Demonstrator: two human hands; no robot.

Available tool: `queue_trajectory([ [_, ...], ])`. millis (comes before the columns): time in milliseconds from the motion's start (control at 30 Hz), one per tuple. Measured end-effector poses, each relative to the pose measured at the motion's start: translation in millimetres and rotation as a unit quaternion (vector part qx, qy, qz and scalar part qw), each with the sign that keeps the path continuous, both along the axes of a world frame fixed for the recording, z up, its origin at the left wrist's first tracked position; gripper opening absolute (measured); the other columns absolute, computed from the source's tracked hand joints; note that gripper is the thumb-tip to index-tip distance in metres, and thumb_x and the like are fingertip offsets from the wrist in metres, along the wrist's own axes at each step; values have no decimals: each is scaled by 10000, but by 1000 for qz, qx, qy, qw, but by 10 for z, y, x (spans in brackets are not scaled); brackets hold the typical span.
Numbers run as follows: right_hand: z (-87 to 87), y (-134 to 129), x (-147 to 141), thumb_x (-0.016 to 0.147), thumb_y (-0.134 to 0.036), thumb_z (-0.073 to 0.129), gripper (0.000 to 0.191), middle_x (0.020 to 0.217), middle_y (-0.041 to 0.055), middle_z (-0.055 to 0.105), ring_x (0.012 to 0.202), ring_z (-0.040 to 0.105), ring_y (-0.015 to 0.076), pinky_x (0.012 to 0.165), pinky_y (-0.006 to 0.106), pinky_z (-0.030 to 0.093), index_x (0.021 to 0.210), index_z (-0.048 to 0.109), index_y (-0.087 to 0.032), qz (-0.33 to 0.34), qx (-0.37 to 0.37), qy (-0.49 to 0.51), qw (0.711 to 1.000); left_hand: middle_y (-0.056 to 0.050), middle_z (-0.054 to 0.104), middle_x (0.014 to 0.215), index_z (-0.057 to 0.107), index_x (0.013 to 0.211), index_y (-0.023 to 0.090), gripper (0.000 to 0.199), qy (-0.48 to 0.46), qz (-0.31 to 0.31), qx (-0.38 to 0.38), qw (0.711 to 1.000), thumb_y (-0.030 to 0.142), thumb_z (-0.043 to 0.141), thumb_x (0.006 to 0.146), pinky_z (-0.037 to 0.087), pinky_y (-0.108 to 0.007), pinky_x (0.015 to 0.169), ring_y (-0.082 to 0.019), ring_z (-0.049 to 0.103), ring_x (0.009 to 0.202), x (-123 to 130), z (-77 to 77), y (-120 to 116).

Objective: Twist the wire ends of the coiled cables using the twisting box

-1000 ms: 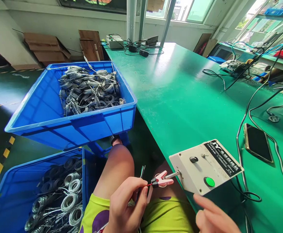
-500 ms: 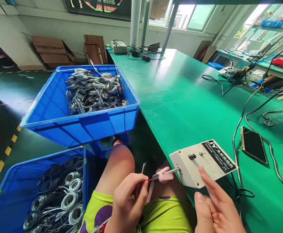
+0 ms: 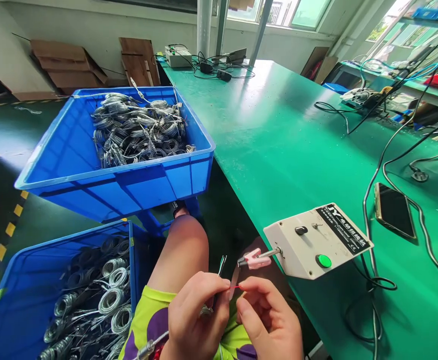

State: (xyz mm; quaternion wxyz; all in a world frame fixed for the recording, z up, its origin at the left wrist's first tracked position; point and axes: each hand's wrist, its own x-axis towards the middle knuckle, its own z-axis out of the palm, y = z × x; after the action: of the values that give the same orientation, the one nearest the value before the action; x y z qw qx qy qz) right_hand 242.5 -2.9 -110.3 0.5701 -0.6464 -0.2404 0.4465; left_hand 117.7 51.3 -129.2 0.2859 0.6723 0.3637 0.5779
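Note:
My left hand (image 3: 199,312) is closed in a pinch on a cable's thin wires. Above its fingers stick up a few loose wire ends (image 3: 222,265), green and white. A short red wire (image 3: 235,287) spans the small gap to my right hand (image 3: 267,315), whose curled fingertips meet its far end. Just beyond the hands, a pink clip (image 3: 257,260) with a dark tip sits on the metal shaft of a beige wire-twisting machine (image 3: 309,250); nothing shows in the clip. The machine has a black knob (image 3: 301,230) and a lit-looking green button (image 3: 323,261).
A blue crate (image 3: 117,185) of bundled cables (image 3: 139,127) stands left of the green table (image 3: 279,150). A lower blue crate (image 3: 64,245) holds coiled cables (image 3: 111,300). A phone (image 3: 395,212) and black cords (image 3: 367,200) lie at right.
The red wire has come out of the pink clip, which was blurred by spinning and now looks still. My right hand has moved left from beside the machine to the wire, uncovering the green button.

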Motion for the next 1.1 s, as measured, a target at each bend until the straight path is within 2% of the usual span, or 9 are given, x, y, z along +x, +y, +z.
queue_trajectory([
  [100, 61, 68, -38, 760, -684, 1036, 536, 670, -5, 678, 580, 575, 125, 567, 228, 483, 929, 835, -217, 11, -16, 112, 994, -46, 798, 921, 745, 1172, 176, 304, 0, -19, 13, 1000, -52, 697, 976, 664, -203, 717, -144, 765, 763, 15, 54, -12],
  [200, 100, 80, -82, 767, -667, 1041, 528, 641, -17, 662, 522, 490, 91, 538, 224, 423, 871, 807, -205, 5, -8, 154, 988, -55, 795, 900, 748, 1171, 172, 309, 2, -21, 14, 1000, -61, 695, 976, 664, -222, 692, -152, 748, 743, 21, 71, -12],
  [367, 41, 114, -54, 795, -619, 1039, 490, 621, -23, 640, 551, 515, 101, 564, 212, 418, 901, 805, -202, -16, 5, 154, 988, -46, 792, 890, 755, 1153, 177, 301, -3, -25, 6, 1000, -55, 697, 971, 666, -204, 690, -146, 761, 731, 8, 69, 14],
  [467, -35, 213, 68, 859, -701, 942, 526, 596, -14, 620, 557, 546, 125, 555, 215, 442, 894, 794, -197, -35, 21, 140, 989, -38, 805, 908, 748, 1150, 191, 297, 3, -11, -1, 1000, -42, 698, 973, 669, -191, 711, -145, 786, 753, 4, 62, 25],
  [600, -117, 385, 204, 851, -824, 868, 644, 628, 9, 645, 547, 576, 146, 515, 231, 487, 794, 718, -201, -67, 0, 113, 991, -12, 812, 907, 739, 1124, 222, 226, 23, 14, -30, 999, 24, 705, 1020, 618, -167, 639, -119, 742, 686, 7, 51, 45],
  [733, -145, 450, 249, 865, -761, 895, 583, 659, -4, 664, 561, 563, 124, 492, 180, 438, 955, 786, -196, -54, 5, 149, 987, -7, 794, 887, 728, 1119, 234, 198, 38, 10, -51, 998, 52, 727, 1044, 577, -184, 602, -118, 686, 648, 6, 24, 73],
  [867, -182, 400, 292, 874, -639, 929, 490, 672, 1, 697, 577, 617, 124, 548, 184, 498, 1077, 853, -199, -36, 13, 219, 975, -3, 787, 886, 728, 1125, 242, 205, 38, 10, -69, 997, 52, 725, 1050, 563, -194, 596, -120, 663, 634, 13, 8, 98],
  [967, -232, 372, 313, 922, -721, 855, 567, 604, -4, 656, 513, 573, 120, 503, 184, 429, 1152, 869, -203, -10, 34, 250, 968, -1, 794, 894, 735, 1122, 241, 195, 35, 18, -72, 997, 60, 730, 1049, 568, -188, 603, -119, 680, 642, 28, 17, 118],
  [1100, -212, 394, 288, 941, -756, 848, 603, 567, -19, 600, 526, 542, 133, 557, 224, 454, 1177, 843, -201, 4, 42, 234, 971, 4, 788, 878, 736, 1101, 236, 201, 33, 25, -63, 997, 47, 733, 1033, 578, -175, 618, -118, 705, 655, 51, 36, 145],
])
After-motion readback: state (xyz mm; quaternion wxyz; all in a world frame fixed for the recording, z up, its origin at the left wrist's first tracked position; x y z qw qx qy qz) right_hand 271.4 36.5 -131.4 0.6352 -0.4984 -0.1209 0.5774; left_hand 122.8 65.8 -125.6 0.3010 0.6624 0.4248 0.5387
